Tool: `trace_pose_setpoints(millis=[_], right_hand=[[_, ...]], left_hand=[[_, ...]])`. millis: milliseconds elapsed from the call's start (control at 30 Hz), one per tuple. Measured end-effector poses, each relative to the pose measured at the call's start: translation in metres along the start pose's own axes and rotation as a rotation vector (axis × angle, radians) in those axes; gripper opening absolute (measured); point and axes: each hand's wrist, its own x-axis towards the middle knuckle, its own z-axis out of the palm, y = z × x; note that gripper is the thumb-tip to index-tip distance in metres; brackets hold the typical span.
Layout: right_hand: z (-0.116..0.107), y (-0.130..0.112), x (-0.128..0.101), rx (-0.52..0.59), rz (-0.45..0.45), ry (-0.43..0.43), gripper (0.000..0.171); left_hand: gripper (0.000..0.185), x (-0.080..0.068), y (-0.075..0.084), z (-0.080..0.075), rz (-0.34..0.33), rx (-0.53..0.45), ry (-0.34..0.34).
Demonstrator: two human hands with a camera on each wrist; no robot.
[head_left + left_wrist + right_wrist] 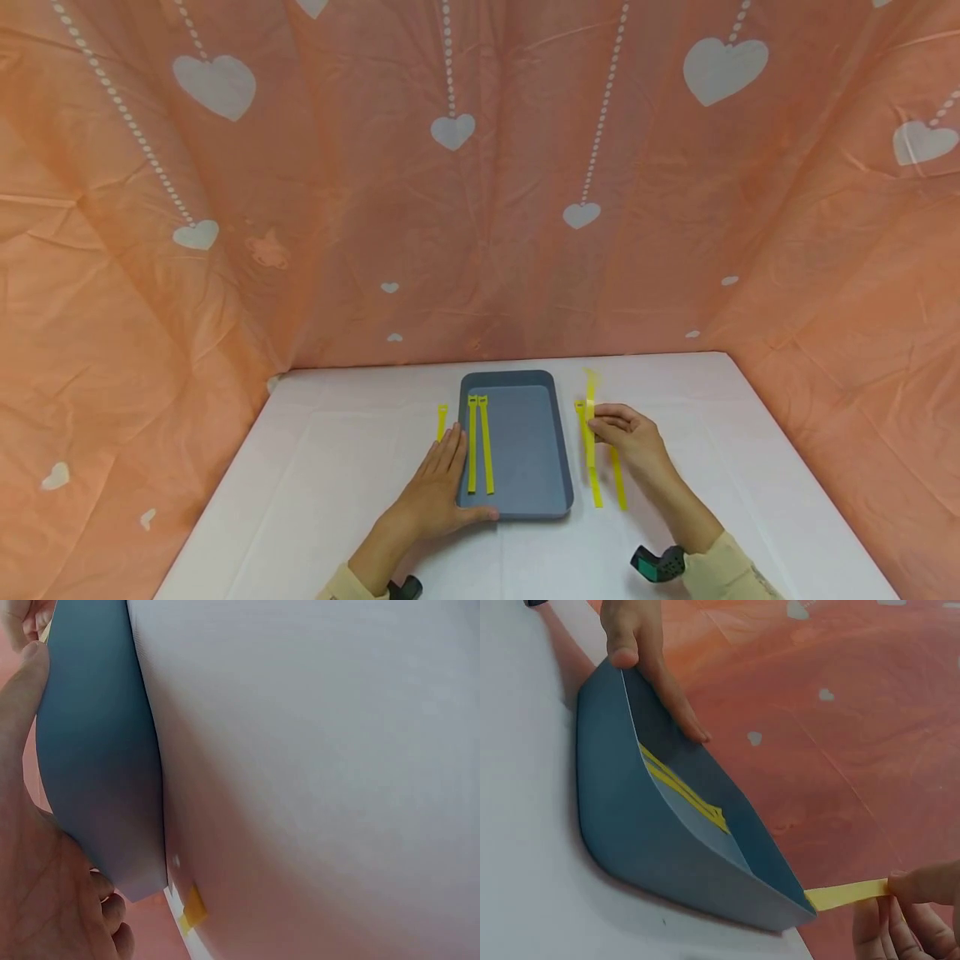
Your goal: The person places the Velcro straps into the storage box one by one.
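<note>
A grey-blue rectangular tray point(528, 454) lies on the white table, with two yellow cable straps point(487, 450) side by side along its left part. My left hand point(431, 500) rests against the tray's left side, fingers straight along the rim and thumb at the near edge. Right of the tray, my right hand point(636, 442) pinches a yellow strap point(847, 892) between thumb and fingers, raised off the table. Below that hand lie more yellow straps point(618, 483), partly hidden. Another strap point(442, 421) lies left of the tray, partly covered by my left fingers.
The white table point(300, 500) reaches back to an orange curtain point(495, 250) printed with white hearts, which also encloses both sides. A dark wrist device point(658, 565) sits by my right sleeve.
</note>
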Motion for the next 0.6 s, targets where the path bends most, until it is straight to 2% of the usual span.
trace_pose_setpoints(millis=[333, 600], right_hand=[[0.029, 0.003, -0.001, 0.029, -0.004, -0.106, 0.033], [0.052, 0.002, -0.003, 0.068, -0.002, -0.148, 0.032]], left_hand=[[0.133, 0.0, 0.001, -0.001, -0.005, 0.0, -0.005], [0.134, 0.0, 0.001, 0.0, -0.008, -0.003, 0.002]])
